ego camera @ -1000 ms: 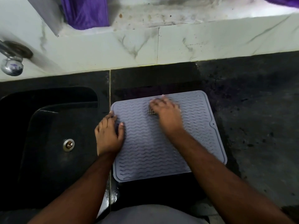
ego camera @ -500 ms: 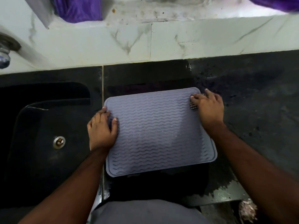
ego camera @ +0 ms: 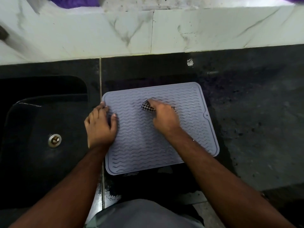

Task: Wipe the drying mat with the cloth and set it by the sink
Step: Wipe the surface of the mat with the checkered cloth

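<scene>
With the mat (ego camera: 158, 139) flat on the counter (ego camera: 246, 112) just at the sink's (ego camera: 41, 129) three o'clock, left hand (ego camera: 100, 127) pressing its nine o'clock edge, right hand (ego camera: 164, 117) clutching the cloth (ego camera: 147, 106) should follow the ridges firmly.

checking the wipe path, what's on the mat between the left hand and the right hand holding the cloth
Only bare wavy ribs of the drying mat lie between the left hand and the right hand gripping the checked cloth; the head view shows it.
</scene>
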Demonstrator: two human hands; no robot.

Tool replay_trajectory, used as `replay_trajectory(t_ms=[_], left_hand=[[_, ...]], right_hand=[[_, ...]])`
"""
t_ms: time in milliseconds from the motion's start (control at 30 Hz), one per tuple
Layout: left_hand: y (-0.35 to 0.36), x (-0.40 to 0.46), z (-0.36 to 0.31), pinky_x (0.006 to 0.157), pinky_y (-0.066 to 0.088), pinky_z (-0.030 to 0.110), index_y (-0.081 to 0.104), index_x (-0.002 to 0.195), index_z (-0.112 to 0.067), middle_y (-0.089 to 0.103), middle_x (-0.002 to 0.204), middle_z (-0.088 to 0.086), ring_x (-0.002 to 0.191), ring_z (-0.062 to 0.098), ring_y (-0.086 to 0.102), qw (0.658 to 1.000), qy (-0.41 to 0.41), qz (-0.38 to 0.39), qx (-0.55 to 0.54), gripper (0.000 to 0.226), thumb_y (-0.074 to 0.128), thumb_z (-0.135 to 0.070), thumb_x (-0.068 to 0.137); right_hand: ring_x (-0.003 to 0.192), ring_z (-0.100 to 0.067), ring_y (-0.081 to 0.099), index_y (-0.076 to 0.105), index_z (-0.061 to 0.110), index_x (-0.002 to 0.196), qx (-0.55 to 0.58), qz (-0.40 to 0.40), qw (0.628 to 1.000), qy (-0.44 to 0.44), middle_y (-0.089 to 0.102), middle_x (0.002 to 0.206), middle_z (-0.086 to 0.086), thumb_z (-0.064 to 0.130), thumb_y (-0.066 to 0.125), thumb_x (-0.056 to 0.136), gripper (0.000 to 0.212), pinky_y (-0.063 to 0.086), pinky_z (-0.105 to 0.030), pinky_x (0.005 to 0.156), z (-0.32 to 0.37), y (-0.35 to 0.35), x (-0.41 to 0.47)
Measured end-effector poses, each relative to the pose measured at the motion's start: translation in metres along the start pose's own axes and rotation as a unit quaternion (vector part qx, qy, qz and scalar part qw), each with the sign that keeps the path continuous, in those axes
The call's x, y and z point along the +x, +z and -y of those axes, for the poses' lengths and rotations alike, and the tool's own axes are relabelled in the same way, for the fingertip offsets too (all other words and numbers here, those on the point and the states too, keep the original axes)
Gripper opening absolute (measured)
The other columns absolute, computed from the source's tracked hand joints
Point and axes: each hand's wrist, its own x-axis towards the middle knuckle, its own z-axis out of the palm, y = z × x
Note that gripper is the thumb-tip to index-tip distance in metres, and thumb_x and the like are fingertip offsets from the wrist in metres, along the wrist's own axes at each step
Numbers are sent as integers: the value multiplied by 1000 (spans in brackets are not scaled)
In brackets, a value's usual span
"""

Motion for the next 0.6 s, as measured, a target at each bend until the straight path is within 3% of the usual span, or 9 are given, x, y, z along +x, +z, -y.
replay_trajectory(t_ms=[100, 200, 267, 367, 433, 600], left_hand=[[1, 0, 1, 112, 29, 49, 56, 134, -15, 48, 147, 3, 134, 24, 44, 1000, 0, -4, -2, 41, 52, -41, 102], [2, -2, 2, 111, 29, 48, 57, 132, -14, 49, 147, 4, 133, 26, 45, 1000, 4, -9, 0, 40, 53, -40, 102], [2, -1, 2, 110, 30, 48, 57, 131, -13, 50, 146, 5, 132, 27, 46, 1000, 4, -11, 6, 40, 52, -40, 102], [2, -1, 1, 110, 31, 48, 57, 132, -13, 50, 146, 6, 132, 27, 46, 1000, 7, -15, 3, 41, 52, -40, 102], [3, -1, 2, 111, 30, 48, 57, 132, -13, 50, 147, 5, 132, 26, 46, 1000, 7, -19, 3, 41, 51, -40, 102], [5, -1, 2, 111, 31, 47, 57, 132, -14, 50, 145, 5, 132, 25, 46, 1000, 6, -22, 12, 42, 49, -42, 102]], right_hand=[[118, -16, 60, 53, 27, 141, 67, -99, 991, 52, 62, 134, 2, 3, 48, 96, 52, 50, -34, 103, -21, -21, -1], [117, -22, 54, 63, 26, 131, -10, -191, 977, 97, 64, 126, 1, 4, 51, 96, 43, 51, -40, 99, -71, -35, 5], [113, -26, 53, 68, 25, 126, -27, -172, 978, 114, 61, 123, -2, -4, 54, 90, 48, 47, -41, 100, -95, -33, 8], [107, -17, 54, 68, 21, 125, 11, -146, 978, 147, 57, 118, -1, -2, 56, 91, 42, 45, -29, 100, -85, -13, 7], [108, -20, 57, 67, 20, 129, 20, -142, 982, 121, 61, 119, -4, -3, 58, 89, 47, 45, -26, 96, -53, 6, 5], [105, -22, 62, 65, 20, 132, 8, -111, 994, 4, 68, 116, -4, -3, 62, 85, 52, 52, -39, 96, 31, 49, 10]])
